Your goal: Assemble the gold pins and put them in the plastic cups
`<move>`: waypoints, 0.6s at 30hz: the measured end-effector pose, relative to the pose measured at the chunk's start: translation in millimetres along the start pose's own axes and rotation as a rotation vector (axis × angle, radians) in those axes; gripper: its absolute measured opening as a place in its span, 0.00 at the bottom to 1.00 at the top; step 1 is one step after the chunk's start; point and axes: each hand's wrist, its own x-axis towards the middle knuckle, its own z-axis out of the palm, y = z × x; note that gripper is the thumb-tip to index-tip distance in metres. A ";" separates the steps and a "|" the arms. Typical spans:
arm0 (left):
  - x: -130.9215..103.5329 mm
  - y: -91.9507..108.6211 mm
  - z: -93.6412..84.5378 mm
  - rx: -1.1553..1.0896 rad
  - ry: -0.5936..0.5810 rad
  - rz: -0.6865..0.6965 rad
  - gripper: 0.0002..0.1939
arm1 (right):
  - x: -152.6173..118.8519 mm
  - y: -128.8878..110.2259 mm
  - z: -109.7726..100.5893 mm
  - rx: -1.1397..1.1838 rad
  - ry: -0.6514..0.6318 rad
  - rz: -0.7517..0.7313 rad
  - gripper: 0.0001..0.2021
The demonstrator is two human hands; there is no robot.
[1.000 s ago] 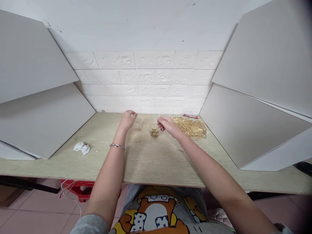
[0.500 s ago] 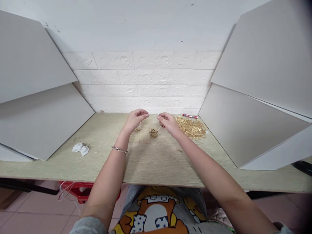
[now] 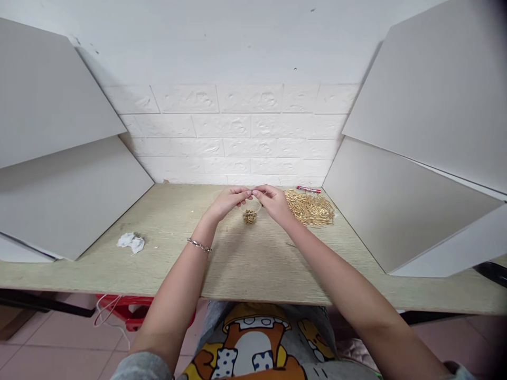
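Note:
My left hand (image 3: 232, 201) and my right hand (image 3: 273, 201) meet fingertip to fingertip above a small clear round cup (image 3: 257, 207). Each hand is closed in a pinch; whatever sits between the fingertips is too small to make out. Small gold-coloured metal pieces (image 3: 249, 216) lie in the bottom of the cup. Just right of my right hand spreads a pile of thin gold-coloured metal rods (image 3: 311, 208). A single thin piece (image 3: 291, 245) lies apart from the pile, near my right forearm.
A red patterned tube-like stick (image 3: 308, 189) lies behind the pile. Crumpled white tissue (image 3: 131, 242) rests at the left of the wooden table (image 3: 253, 269). Grey-white panels (image 3: 71, 195) stand on both sides, and a white brick-patterned wall (image 3: 222, 126) closes the back.
My left hand has moved right, so that its fingertips now meet those of my right hand over the cup. My right hand has shifted slightly left.

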 end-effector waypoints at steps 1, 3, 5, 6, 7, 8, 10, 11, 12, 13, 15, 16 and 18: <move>-0.2 0.2 -0.1 0.005 -0.003 -0.003 0.12 | -0.2 -0.3 0.1 0.006 -0.006 0.002 0.10; -0.2 0.1 -0.1 0.010 -0.001 -0.005 0.12 | -0.6 -1.1 -0.1 0.015 -0.018 0.014 0.10; 0.1 -0.5 0.3 0.006 0.008 -0.007 0.12 | -0.9 -2.0 -0.4 0.015 -0.032 0.034 0.11; 0.4 -0.9 0.7 0.000 0.012 -0.005 0.11 | -1.0 -2.2 -0.5 0.017 -0.035 0.044 0.11; 0.7 -1.3 1.2 -0.012 0.012 0.000 0.11 | -1.1 -2.1 -0.5 0.021 -0.028 0.050 0.12; 1.2 -1.9 1.7 -0.028 0.011 0.009 0.10 | -1.1 -1.7 -0.5 0.030 -0.012 0.054 0.12; 2.5 -3.2 2.8 -0.074 0.006 0.028 0.10 | -1.1 -0.1 0.0 0.056 0.031 0.061 0.13; 3.2 -3.9 3.3 -0.096 0.004 0.033 0.10 | -1.0 0.8 0.4 0.070 0.047 0.072 0.14; 3.8 -4.6 3.6 -0.112 0.003 0.035 0.10 | -0.9 1.6 0.9 0.081 0.053 0.090 0.15; 4.4 -5.2 3.9 -0.119 0.005 0.034 0.11 | -0.8 2.3 1.5 0.089 0.047 0.114 0.15; 5.2 -6.2 4.3 -0.116 0.012 0.030 0.12 | -0.8 2.9 2.8 0.096 0.020 0.160 0.16; 5.4 -6.5 4.5 -0.111 0.014 0.030 0.12 | -0.9 3.0 3.5 0.099 0.006 0.177 0.16; 5.5 -6.7 4.9 -0.107 0.021 0.032 0.12 | -1.0 2.7 5.0 0.124 -0.012 0.196 0.17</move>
